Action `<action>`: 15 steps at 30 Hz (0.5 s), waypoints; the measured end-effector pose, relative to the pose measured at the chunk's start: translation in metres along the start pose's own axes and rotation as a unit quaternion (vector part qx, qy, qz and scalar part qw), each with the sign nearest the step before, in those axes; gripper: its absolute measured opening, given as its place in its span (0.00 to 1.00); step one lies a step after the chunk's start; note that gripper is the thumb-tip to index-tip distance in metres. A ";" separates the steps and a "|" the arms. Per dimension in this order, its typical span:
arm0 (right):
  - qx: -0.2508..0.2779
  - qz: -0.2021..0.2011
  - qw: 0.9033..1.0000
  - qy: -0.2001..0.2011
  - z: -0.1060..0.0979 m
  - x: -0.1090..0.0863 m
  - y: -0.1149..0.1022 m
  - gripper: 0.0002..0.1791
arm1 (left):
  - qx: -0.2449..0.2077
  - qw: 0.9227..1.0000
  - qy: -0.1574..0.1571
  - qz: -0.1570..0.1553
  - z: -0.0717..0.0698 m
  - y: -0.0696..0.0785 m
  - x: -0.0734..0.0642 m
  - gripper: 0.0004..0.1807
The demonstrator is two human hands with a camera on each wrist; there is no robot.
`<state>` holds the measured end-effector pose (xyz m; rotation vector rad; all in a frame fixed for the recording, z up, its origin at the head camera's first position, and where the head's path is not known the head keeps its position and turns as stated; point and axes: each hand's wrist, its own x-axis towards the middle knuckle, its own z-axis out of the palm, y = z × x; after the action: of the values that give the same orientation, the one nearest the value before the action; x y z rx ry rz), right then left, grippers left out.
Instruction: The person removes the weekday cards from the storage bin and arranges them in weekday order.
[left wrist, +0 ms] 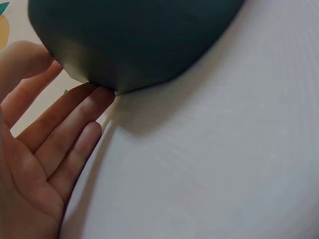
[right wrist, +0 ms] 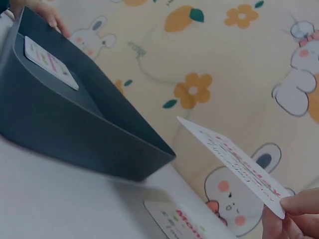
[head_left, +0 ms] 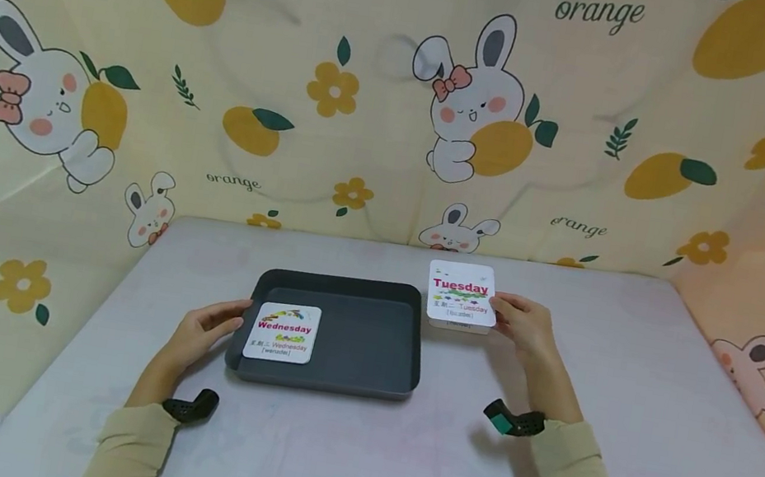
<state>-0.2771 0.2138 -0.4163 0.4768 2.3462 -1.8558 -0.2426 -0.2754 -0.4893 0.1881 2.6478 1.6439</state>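
A dark grey tray (head_left: 366, 344) lies on the table, with a white "Wednesday" card (head_left: 281, 333) inside at its left end. My left hand (head_left: 198, 334) touches the tray's left edge with nearly straight fingers; the left wrist view has the fingertips (left wrist: 105, 95) against the tray's dark wall (left wrist: 139, 40). To the right of the tray, my right hand (head_left: 526, 328) pinches a "Tuesday" card (head_left: 462, 291) by its right edge. That card is raised and tilted in the right wrist view, above another card (right wrist: 172, 219) on the table whose visible letters read "Mon".
The white table (head_left: 435, 472) extends in front of the tray and to its right. Behind it hangs a cream cloth (head_left: 388, 14) printed with rabbits, oranges and flowers. Black bands (head_left: 194, 406) sit on both wrists.
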 end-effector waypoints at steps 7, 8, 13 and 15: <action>-0.004 0.003 1.000 0.006 -0.012 0.007 0.006 0.27 | -0.004 1.000 -0.003 -0.013 0.000 0.000 0.000 0.27; -0.005 0.006 1.000 0.007 -0.014 0.008 0.007 0.27 | -0.007 1.000 -0.003 -0.015 0.000 0.000 0.000 0.27; 0.001 0.022 1.000 0.021 -0.025 0.013 0.011 0.28 | -0.013 1.000 -0.006 -0.011 0.000 0.001 -0.001 0.26; 0.006 0.031 0.999 0.026 -0.028 0.015 0.013 0.28 | -0.012 1.000 -0.007 -0.010 0.000 0.001 -0.001 0.26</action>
<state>-0.2841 0.2461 -0.4255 0.6002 2.3250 -1.8535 -0.2417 -0.2749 -0.4880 0.1709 2.6100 1.6610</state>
